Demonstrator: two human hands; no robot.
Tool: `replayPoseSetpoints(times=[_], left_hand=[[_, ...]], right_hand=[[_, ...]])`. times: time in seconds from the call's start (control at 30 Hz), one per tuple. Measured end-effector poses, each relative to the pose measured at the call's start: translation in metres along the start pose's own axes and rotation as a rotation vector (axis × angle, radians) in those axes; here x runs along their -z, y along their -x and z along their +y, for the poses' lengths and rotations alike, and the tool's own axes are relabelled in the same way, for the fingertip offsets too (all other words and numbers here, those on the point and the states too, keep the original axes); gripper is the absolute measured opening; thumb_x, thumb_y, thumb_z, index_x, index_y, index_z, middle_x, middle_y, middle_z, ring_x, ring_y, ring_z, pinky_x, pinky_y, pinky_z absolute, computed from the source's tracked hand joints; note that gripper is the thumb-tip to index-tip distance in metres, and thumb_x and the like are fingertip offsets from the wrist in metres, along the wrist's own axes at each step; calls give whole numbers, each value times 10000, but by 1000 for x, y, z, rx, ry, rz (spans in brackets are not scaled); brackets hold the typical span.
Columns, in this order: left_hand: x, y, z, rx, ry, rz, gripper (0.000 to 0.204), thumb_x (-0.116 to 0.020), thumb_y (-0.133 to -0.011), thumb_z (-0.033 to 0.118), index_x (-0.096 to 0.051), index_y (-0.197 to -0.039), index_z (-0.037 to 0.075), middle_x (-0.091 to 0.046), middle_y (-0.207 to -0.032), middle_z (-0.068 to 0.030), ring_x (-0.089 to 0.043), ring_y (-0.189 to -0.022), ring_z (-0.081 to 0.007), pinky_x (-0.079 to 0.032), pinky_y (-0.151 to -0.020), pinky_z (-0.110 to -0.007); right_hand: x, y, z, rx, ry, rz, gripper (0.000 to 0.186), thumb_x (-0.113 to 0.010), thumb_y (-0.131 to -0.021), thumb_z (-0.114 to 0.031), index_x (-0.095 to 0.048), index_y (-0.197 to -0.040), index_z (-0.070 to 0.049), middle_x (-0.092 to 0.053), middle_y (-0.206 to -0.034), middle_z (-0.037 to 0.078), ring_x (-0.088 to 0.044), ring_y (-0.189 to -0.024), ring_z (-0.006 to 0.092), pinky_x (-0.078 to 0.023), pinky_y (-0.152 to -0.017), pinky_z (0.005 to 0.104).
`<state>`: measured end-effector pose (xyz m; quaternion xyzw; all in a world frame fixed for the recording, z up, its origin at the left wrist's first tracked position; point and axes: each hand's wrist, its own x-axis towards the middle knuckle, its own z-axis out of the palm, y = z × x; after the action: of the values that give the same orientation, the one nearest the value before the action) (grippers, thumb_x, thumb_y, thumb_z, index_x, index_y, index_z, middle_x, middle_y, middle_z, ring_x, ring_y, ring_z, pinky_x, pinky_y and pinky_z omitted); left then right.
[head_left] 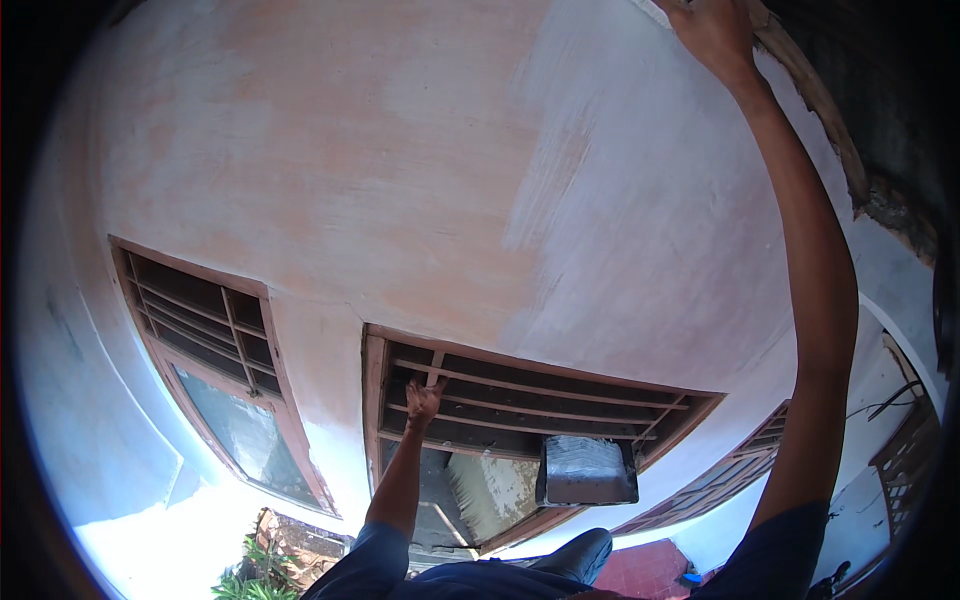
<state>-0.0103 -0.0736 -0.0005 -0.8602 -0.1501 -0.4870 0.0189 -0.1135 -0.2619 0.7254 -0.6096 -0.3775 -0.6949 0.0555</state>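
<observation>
My left hand (424,400) is closed round an upright wooden bar (436,366) of the slatted vent above a window (545,372). High at the upper right, my right arm stretches up to the top of the wall. My right hand (712,38) is bent there with its fingers drawn in, and the frame's edge cuts off its fingertips and whatever they hold. A black paint tray (587,472) with wet whitish paint rests against the vent's lower slats. Fresh pale paint strokes (570,150) cover the right part of the peach-coloured wall (350,180).
A second window (215,370) with slats and a glass pane is at the left. Rough, broken edging (815,95) runs along the wall's upper right. Far below are a green plant (262,570) and a red tiled floor (645,568). Another barred window (710,480) lies right.
</observation>
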Motion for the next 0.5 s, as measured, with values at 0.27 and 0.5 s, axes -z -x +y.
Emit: replayPoseSetpoints(times=[0.27,0.5], left_hand=[[-8,3,3,19,81,-26,311,-469,-855,222,-543,-1139,326,-552,-929,-246,-521,-819,-369,-427,-694,-428],[-18,5,-13,129,306,-184,337,-445,-865,247,-513,-1180,348,-520,-1037,-267,-509,-893,-414,-413,-777,-444]], right_hand=[[-14,34,15,268,14,129,203,-645,-766,-183,-642,-881,-15,-642,-805,112,-616,-731,261,-488,-657,361],[0,234,-113,313,-445,-407,321,-704,-638,-73,-620,-947,-83,-622,-887,61,-619,-751,227,-512,-572,330]])
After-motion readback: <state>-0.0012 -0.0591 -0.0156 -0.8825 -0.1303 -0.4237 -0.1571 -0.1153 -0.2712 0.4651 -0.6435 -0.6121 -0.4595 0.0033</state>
